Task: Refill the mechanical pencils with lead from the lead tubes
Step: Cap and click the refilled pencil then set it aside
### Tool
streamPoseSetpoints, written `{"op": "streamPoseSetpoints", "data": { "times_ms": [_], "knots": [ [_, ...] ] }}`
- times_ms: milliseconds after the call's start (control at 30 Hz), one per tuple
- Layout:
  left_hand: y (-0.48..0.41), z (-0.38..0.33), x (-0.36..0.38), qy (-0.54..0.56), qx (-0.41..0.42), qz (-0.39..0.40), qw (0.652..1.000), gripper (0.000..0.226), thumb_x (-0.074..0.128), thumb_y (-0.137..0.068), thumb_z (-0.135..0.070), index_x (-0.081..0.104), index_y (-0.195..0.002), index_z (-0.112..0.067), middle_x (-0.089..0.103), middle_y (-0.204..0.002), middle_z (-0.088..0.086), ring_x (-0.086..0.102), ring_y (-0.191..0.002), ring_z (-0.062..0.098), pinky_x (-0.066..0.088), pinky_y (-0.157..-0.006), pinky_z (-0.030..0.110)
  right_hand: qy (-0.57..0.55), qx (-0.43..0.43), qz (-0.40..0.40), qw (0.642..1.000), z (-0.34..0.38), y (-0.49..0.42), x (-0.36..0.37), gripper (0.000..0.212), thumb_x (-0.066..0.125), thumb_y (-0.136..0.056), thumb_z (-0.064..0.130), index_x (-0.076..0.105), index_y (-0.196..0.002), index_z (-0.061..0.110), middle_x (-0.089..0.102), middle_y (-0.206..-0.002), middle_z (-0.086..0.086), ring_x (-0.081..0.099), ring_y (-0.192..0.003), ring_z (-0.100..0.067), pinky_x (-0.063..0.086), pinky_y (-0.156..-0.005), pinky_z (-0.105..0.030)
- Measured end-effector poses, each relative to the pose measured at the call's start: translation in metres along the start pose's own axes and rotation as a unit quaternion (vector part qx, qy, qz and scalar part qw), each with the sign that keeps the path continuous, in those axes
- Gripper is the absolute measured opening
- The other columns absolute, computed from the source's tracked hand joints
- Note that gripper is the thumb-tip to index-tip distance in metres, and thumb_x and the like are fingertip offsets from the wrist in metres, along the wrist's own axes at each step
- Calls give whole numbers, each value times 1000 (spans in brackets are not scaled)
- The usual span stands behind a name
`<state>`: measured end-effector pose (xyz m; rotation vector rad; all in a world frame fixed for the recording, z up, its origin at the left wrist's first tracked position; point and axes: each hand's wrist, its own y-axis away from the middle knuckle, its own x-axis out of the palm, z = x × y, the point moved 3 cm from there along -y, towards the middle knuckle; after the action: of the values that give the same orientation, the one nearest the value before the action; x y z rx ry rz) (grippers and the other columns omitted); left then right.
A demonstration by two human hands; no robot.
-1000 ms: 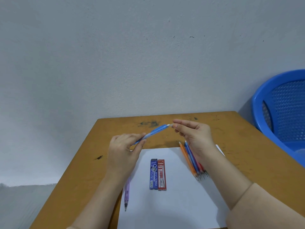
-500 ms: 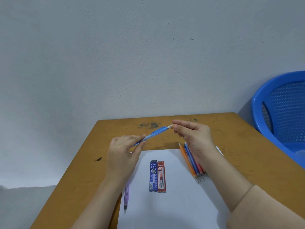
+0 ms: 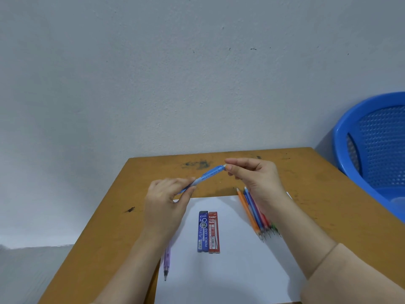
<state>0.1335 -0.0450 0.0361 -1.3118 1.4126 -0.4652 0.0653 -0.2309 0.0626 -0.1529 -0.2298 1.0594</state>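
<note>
From the head view, the left hand (image 3: 163,207) pinches the lower end of a blue mechanical pencil (image 3: 207,175) held above the desk (image 3: 311,194), while the right hand (image 3: 255,178) pinches its cap end with curled fingers, two lead tubes (image 3: 208,232) lying on white paper (image 3: 236,266).

The blue lead tube (image 3: 203,231) reads "g'soft" at its top, a large "5", then "Alpha" and "PENCIL LEAD" along its length. Touching it at 3 o'clock, the red lead tube (image 3: 213,232) reads "Faster" and "2B". Print along the blue pencil (image 3: 208,174) is too small to read.
</note>
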Motion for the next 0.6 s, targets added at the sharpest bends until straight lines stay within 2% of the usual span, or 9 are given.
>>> {"op": "streamPoseSetpoints", "data": {
  "times_ms": [100, 200, 267, 333, 400, 467, 567, 600],
  "knots": [
    [1, -7, 1, -1, -2, 1, 1000, 25, 59, -84, -33, 74, -95, -17, 64, -88, -20, 51, -83, -9, 42, -73, 24, -62, 39, 20, 997, -8, 0, 5, 18, 71, -77, 0, 73, -91, 11, 69, -80, -6, 60, -72, -14, 48, -67, -20],
    [3, -15, 3, 2, -20, -7, 1000, 25, 59, -84, -34, 75, -94, -18, 62, -88, -22, 51, -83, -9, 42, -73, 27, -94, 95, 54, 990, -14, 2, 12, 11, 65, -83, 6, 72, -90, 3, 70, -83, -10, 62, -75, -17, 48, -68, -22],
    [5, -21, 5, 25, -60, -8, 998, 22, 62, -82, -34, 75, -92, -20, 62, -88, -25, 53, -84, -11, 43, -75, 26, -152, 131, 56, 978, -14, 2, 15, 14, 59, -89, 9, 68, -93, -1, 70, -86, -14, 64, -76, -18, 51, -66, -21],
    [6, -29, 8, 91, -142, 16, 986, 12, 71, -80, -27, 76, -90, -22, 67, -87, -24, 59, -85, -11, 46, -76, 21, -238, 163, 43, 957, -13, 1, 16, 15, 51, -95, 12, 63, -94, 4, 71, -87, -15, 68, -77, -20, 55, -65, -24],
    [8, -37, 12, 143, -217, 62, 964, 12, 75, -79, -17, 77, -89, -23, 71, -82, -20, 61, -80, -8, 44, -70, 10, -333, 190, 23, 923, -12, -1, 14, 16, 47, -98, 17, 60, -94, 9, 71, -83, -14, 70, -77, -23, 58, -64, -29],
    [11, -41, 15, 192, -280, 93, 936, 12, 74, -79, -15, 76, -85, -25, 72, -76, -17, 60, -71, -6, 42, -63, 7, -404, 204, -2, 892, -12, -4, 11, 19, 45, -99, 20, 60, -92, 12, 63, -71, -9, 66, -68, -22, 56, -62, -29],
    [11, -42, 18, 308, -383, 90, 866, 6, 70, -82, -15, 76, -81, -15, 74, -73, -2, 64, -64, -2, 47, -58, 8, -481, 217, -33, 849, -15, -7, 8, 24, 40, -99, 23, 54, -84, 10, 44, -59, -5, 42, -56, -16, 38, -60, -28],
    [11, -41, 20, 327, -403, 84, 850, 13, 66, -86, -17, 75, -81, -10, 74, -73, 2, 65, -63, 1, 48, -58, 10, -495, 219, -42, 840, -17, -7, 7, 29, 38, -99, 28, 50, -79, 10, 39, -57, -4, 34, -54, -16, 32, -58, -27]
  ]
}}
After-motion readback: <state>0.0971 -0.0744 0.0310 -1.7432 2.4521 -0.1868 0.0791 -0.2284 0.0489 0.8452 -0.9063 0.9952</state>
